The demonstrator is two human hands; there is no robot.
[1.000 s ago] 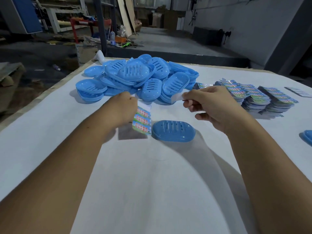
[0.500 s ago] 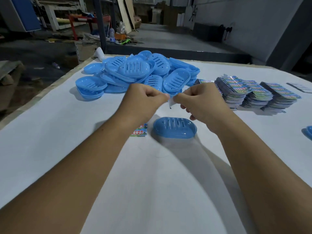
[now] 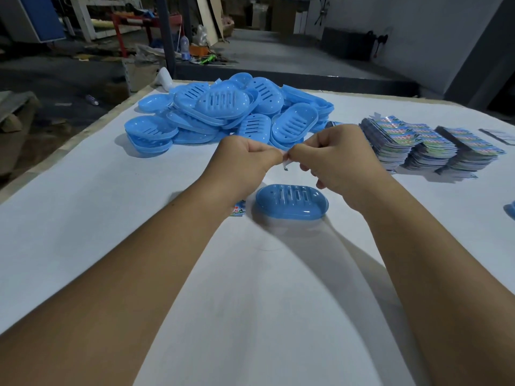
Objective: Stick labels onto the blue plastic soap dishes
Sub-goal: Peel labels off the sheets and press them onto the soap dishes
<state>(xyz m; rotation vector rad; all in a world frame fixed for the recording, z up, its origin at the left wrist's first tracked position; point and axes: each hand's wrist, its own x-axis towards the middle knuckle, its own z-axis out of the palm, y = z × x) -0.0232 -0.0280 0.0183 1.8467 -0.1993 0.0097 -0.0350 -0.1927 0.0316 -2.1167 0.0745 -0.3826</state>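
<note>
- White table [image 3: 83,218] — my work surface, pale wooden edge along its left side.
- Red metal frame [image 3: 131,26] on the floor beyond my table.
- Dark upright post [image 3: 166,34] just behind the table's far edge.
- Plastic bottle [image 3: 184,48] beside that post — orange box [image 3: 198,49] next to it.
- Blue panel [image 3: 41,15], far left.
</note>
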